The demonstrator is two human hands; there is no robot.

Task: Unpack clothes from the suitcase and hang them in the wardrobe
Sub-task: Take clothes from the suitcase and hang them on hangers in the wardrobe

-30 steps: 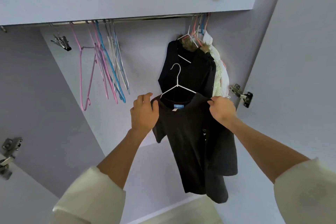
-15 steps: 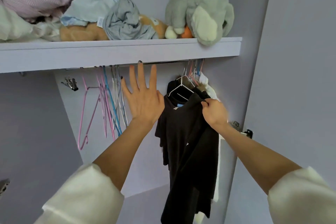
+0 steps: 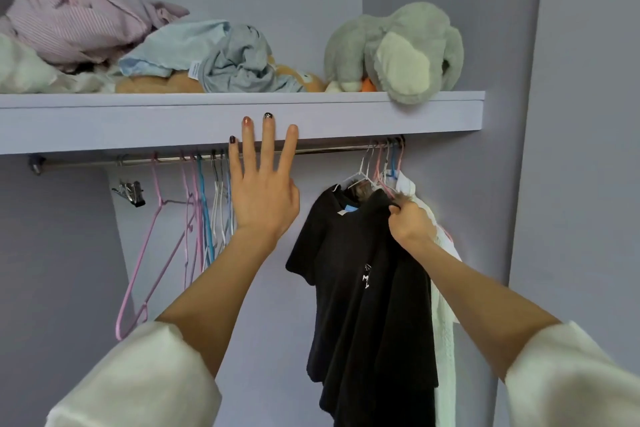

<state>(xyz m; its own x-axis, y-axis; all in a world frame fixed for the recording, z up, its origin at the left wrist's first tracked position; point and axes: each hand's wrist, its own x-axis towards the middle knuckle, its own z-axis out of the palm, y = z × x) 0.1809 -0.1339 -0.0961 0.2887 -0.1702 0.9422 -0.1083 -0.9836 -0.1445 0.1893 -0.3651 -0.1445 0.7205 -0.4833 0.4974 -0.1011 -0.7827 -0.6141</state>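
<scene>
Nearest you, both white sleeves [image 3: 138,381] frame the bottom corners, forearms bare beyond them and reaching up into the wardrobe. Your right hand [image 3: 410,222] has its fingers curled round the right shoulder of the black T-shirt [image 3: 360,288], pinching the dark fabric just beside the collar; the shirt hangs below and to the left of that grip, its body dropping past your forearm and its left sleeve spread out toward the middle of the wardrobe. Its white hanger [image 3: 356,178] rises above the collar toward the rail [image 3: 329,150], though whether the hook is seated on the rail I cannot tell. Your left hand [image 3: 263,194] is raised flat with straight, spread fingers, holding nothing, its fingertips [image 3: 268,121] overlapping the front edge of the shelf [image 3: 104,121]; whether they touch it is unclear. Just behind the black shirt hang another dark garment with a furry collar [image 3: 363,189] and a white garment [image 3: 445,340] against the right wall. Left of your raised hand, a bunch of empty pink, blue and white hangers [image 3: 204,204] dangles from the rail. Farthest up, on the shelf, lie crumpled clothes [image 3: 79,17] and a grey plush elephant [image 3: 398,52].
</scene>
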